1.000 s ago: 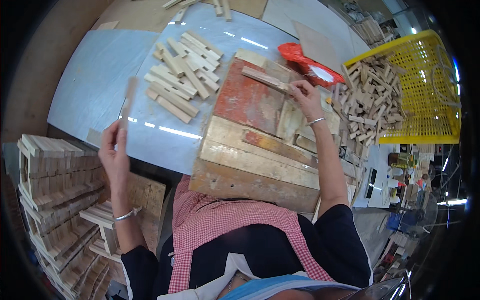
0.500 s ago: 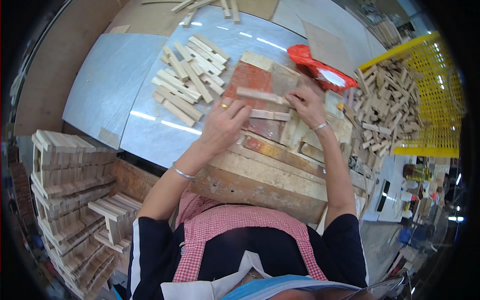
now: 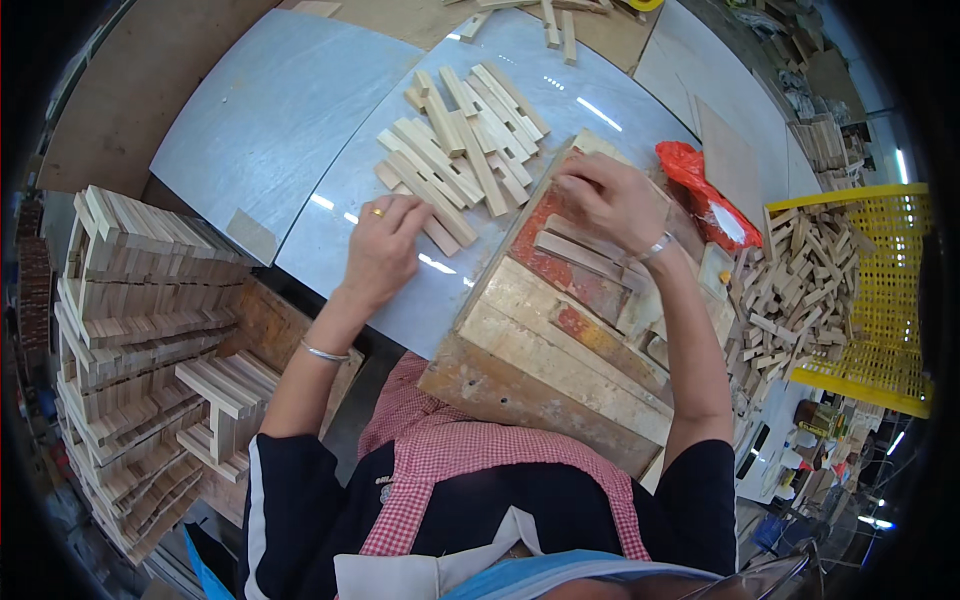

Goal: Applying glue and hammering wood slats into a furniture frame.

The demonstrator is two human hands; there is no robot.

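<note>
Here, in the head view, your left hand (image 3: 385, 245) is left of centre, its fingers bent at the near ends of a loose pile of wooden strips (image 3: 478, 165). You seem to touch the nearest strip, but I cannot tell whether you are gripping it. The pile lies in the upper middle of the frame on the pale grey tabletop (image 3: 270, 110), the strips slanting across one another, several with notches cut into them.

Your right hand (image 3: 615, 205), right of centre, is over the worn work board (image 3: 530, 310), fingers curled downward and thumb tucked in; whether anything is grasped there is hidden from view. Just below that hand, a pale strip (image 3: 580, 255) lies on the board's red-stained patch.

Toward the upper right you have a crumpled red plastic bag (image 3: 690, 180) near the board's far edge. Further right, small wooden blocks (image 3: 800, 270) are heaped against a tilted yellow basket (image 3: 890, 290). At the left of the frame, wooden frames (image 3: 150, 270) stand stacked in tiers.
</note>
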